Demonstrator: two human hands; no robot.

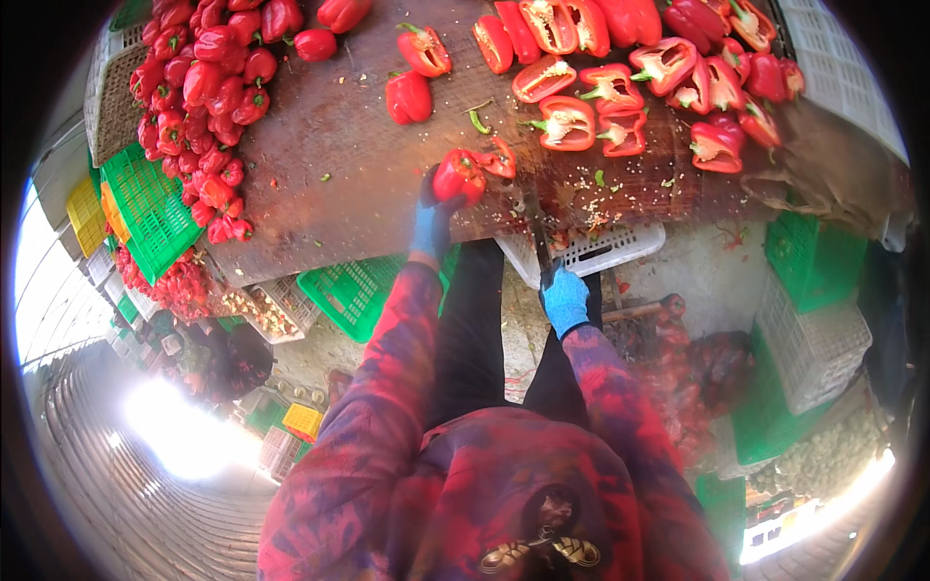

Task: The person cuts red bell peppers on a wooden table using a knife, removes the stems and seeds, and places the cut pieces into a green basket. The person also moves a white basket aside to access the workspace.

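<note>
My left hand point(434, 221), in a blue glove with dark fingertips, grips a red bell pepper point(459, 178) near the front edge of the brown table point(305, 167). A torn or cut red piece point(500, 158) lies against that pepper's right side. My right hand point(564, 296), also gloved in blue, holds a knife point(536, 226) by its handle. Its dark blade points away from me across the table edge, just right of the pepper. Beyond my hands lie a whole pepper point(408, 97) and a cut one point(424, 51). Halved peppers point(567, 123) with pale seeds showing lie to the right.
Whole red peppers point(211, 87) are heaped at the table's left. A white plastic crate point(617, 245) sits under the front edge, with a green crate point(356, 290) to its left. Stacked crates point(814, 341) stand at right. Seeds and a green stem scrap point(478, 121) litter the tabletop.
</note>
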